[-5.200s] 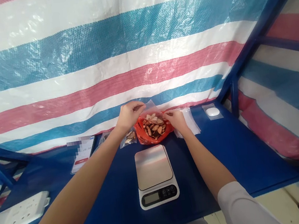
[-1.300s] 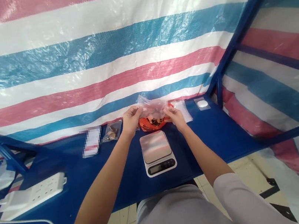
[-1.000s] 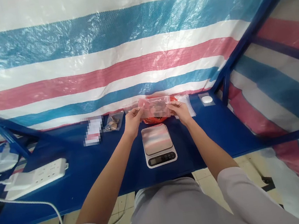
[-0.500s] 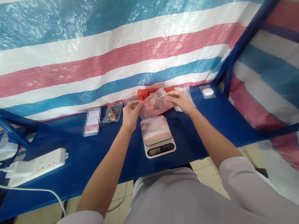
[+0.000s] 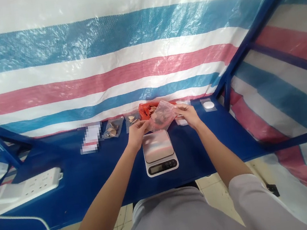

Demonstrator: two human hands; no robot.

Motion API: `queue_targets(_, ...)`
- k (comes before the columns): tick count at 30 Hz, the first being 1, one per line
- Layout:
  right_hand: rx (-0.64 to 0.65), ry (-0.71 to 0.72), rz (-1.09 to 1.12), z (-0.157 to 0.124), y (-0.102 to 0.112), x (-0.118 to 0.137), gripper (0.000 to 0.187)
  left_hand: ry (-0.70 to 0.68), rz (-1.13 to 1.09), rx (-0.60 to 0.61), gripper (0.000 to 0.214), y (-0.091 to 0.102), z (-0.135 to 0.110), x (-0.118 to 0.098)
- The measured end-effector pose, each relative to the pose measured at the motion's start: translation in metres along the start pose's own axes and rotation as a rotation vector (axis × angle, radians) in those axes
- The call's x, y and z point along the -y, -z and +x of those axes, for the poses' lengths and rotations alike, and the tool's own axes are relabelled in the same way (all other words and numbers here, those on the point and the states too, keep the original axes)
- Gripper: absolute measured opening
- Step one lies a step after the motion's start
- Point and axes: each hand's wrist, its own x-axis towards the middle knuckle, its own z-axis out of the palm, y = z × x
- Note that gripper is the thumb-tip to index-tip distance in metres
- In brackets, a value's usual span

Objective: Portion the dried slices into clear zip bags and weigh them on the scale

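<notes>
Between my two hands is a clear zip bag (image 5: pixel 163 116), tilted, its upper edge toward the far right. My left hand (image 5: pixel 139 133) pinches the bag's lower left side. On the upper right side, my right hand (image 5: pixel 186 114) grips it with thumb and fingers. Just behind the bag lies an opened red plastic bag (image 5: pixel 144 110) with brown dried pieces inside. Directly below my hands a white kitchen scale (image 5: pixel 159 150) stands on the blue table (image 5: pixel 102 176), with nothing on its plate.
Left of the red bag lie two clear bags of brown slices, one bag (image 5: pixel 113 128) beside a blurred paper (image 5: pixel 91 137). A white power strip (image 5: pixel 37 186) with a cable is at the left. A small packet with a white disc (image 5: pixel 208 105) lies far right. Striped sheeting (image 5: pixel 106 66) hangs behind.
The view has tipped up slightly, so the table sits lower. The clear bag has turned from lying nearly level to a steeper tilt, and the red bag's contents show more.
</notes>
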Motion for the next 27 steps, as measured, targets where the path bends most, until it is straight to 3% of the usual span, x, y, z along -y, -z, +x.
queue_targets(6, 0.022, 0.024, 0.045, 0.002, -0.003, 0.001, 0.047, -0.002, 0.233, 0.211, 0.045, -0.009, 0.005, -0.004)
queue_targets(12, -0.093, -0.028, 0.103, -0.001, 0.003, -0.001, 0.05, 0.002, 0.162, 0.19, 0.038, -0.046, -0.003, 0.005)
queue_targets(16, -0.191, -0.034, 0.103, 0.006, 0.028, -0.001, 0.046, 0.002, 0.191, 0.232, 0.033, -0.069, -0.006, 0.019)
queue_targets(18, -0.213, -0.06, 0.105, 0.012, 0.048, 0.001, 0.044, -0.129, 0.317, 0.203, 0.029, -0.075, -0.006, 0.025)
queue_targets(22, -0.226, -0.076, 0.055, 0.027, 0.086, 0.007, 0.04, -0.53, 0.683, 0.164, 0.027, -0.081, -0.004, 0.031)
queue_targets(25, -0.196, -0.118, -0.045, 0.041, 0.105, 0.014, 0.03, -0.833, 0.948, 0.259, 0.022, -0.09, -0.003, 0.037)
queue_targets(27, -0.175, -0.14, -0.107, 0.05, 0.112, 0.019, 0.024, -0.966, 1.083, 0.347, 0.022, -0.1, -0.003, 0.041)
